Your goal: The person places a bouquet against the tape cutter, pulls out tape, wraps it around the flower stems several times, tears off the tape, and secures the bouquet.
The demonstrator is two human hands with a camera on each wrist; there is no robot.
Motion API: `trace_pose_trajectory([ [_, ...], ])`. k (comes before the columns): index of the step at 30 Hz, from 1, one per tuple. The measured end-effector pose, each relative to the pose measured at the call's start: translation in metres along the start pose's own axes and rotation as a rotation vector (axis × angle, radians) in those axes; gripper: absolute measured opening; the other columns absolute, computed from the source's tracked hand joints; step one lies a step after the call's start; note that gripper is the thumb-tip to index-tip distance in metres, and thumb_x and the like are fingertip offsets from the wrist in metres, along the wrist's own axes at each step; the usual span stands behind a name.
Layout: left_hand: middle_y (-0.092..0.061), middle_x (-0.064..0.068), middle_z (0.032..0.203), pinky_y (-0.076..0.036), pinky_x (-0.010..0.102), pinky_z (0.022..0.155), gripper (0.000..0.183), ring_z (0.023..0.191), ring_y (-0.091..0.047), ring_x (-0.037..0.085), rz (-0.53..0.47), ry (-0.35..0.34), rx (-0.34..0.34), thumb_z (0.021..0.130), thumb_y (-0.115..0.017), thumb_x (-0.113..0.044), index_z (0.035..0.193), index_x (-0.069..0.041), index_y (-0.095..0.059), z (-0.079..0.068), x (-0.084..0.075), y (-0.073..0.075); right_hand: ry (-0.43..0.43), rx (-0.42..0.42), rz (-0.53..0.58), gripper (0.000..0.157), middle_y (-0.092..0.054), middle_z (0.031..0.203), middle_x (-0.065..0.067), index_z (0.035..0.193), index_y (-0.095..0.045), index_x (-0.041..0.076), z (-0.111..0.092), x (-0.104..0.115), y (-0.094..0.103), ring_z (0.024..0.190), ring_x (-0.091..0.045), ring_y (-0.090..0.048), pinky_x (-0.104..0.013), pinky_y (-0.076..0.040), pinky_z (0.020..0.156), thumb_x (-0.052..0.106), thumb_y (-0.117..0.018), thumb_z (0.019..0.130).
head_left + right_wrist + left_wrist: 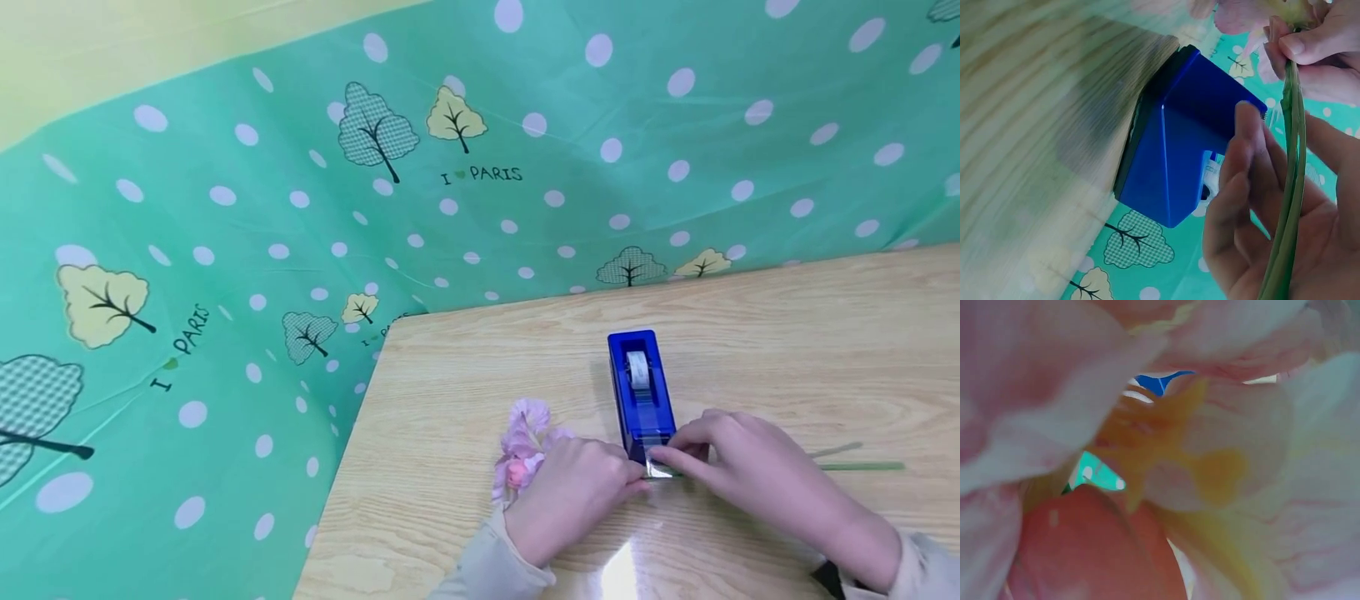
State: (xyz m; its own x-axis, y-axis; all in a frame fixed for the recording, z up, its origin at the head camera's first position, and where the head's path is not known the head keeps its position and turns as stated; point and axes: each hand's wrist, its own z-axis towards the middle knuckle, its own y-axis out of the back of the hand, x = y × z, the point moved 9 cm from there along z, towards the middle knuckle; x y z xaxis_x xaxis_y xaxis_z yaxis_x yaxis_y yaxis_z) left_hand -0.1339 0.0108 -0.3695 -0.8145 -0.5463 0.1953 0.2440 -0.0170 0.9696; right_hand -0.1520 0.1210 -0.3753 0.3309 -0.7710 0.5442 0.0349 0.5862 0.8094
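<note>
Hands (577,490) (738,458) at flower stems (862,466), tape dispenser (648,418) just beyond.

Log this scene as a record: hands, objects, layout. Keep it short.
left hand: pinches green stems just below pink flowers
right hand: thumb at clear tape strip; grip unclear
stems: extend past right hand, toward head view's right
tape dispenser: blue, on wood-grain table
backdrop: green dotted sheet
left wrist view: mostly flowers

Tape dispenser (645,408) on wood-grain table (427,400)
</note>
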Motion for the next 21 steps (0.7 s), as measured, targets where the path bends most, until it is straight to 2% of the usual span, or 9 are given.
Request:
trace_pose_trajectory([
  [6,-0.066,-0.021,0.071,-0.032,0.015,0.045,0.026,0.054,-0.053,-0.002,0.015,0.024,-0.003,0.094,-0.063,-0.048,0.073,-0.033,-0.066,-0.001,0.001,0.001,-0.065,-0.002,0.014,0.015,-0.057,0.062,0.021,0.072,-0.074,0.03,0.004,-0.002,-0.002,0.055,0.003,-0.042,-0.022,-0.038,0.054,0.034,-0.077,0.087],
  [10,-0.066,-0.021,0.072,-0.031,0.015,0.045,0.027,0.056,-0.055,-0.002,0.008,0.037,-0.009,0.094,-0.063,-0.048,0.072,-0.033,-0.065,-0.002,0.003,0.003,-0.066,0.031,0.089,0.015,-0.061,0.062,0.021,0.073,-0.073,0.027,0.006,-0.002,-0.005,0.055,0.004,-0.046,-0.021,-0.04,0.054,0.028,-0.076,0.088],
  [15,-0.066,-0.021,0.072,-0.032,0.014,0.045,0.028,0.056,-0.054,-0.002,0.011,0.035,-0.016,0.094,-0.064,-0.047,0.07,-0.032,-0.064,-0.002,0.003,0.006,-0.115,0.075,0.155,0.026,-0.056,0.057,0.018,0.066,-0.068,0.029,0.009,-0.005,-0.012,0.052,0.001,-0.041,-0.021,-0.036,0.051,0.037,-0.072,0.091],
  [18,-0.067,-0.02,0.072,-0.035,0.013,0.047,0.026,0.057,-0.054,-0.002,0.001,0.029,-0.013,0.094,-0.064,-0.046,0.073,-0.031,-0.067,-0.002,0.002,0.006,-0.137,0.048,0.147,0.031,-0.049,0.053,0.017,0.062,-0.066,0.029,0.01,-0.006,-0.011,0.049,-0.001,-0.037,-0.021,-0.032,0.049,0.04,-0.072,0.09],
  [21,-0.067,-0.02,0.072,-0.036,0.012,0.047,0.024,0.057,-0.055,-0.002,-0.009,0.028,-0.007,0.094,-0.065,-0.046,0.075,-0.031,-0.069,-0.001,0.001,0.005,-0.136,0.014,0.13,0.031,-0.049,0.051,0.017,0.061,-0.065,0.029,0.01,-0.006,-0.01,0.047,-0.001,-0.036,-0.021,-0.031,0.047,0.038,-0.074,0.089],
])
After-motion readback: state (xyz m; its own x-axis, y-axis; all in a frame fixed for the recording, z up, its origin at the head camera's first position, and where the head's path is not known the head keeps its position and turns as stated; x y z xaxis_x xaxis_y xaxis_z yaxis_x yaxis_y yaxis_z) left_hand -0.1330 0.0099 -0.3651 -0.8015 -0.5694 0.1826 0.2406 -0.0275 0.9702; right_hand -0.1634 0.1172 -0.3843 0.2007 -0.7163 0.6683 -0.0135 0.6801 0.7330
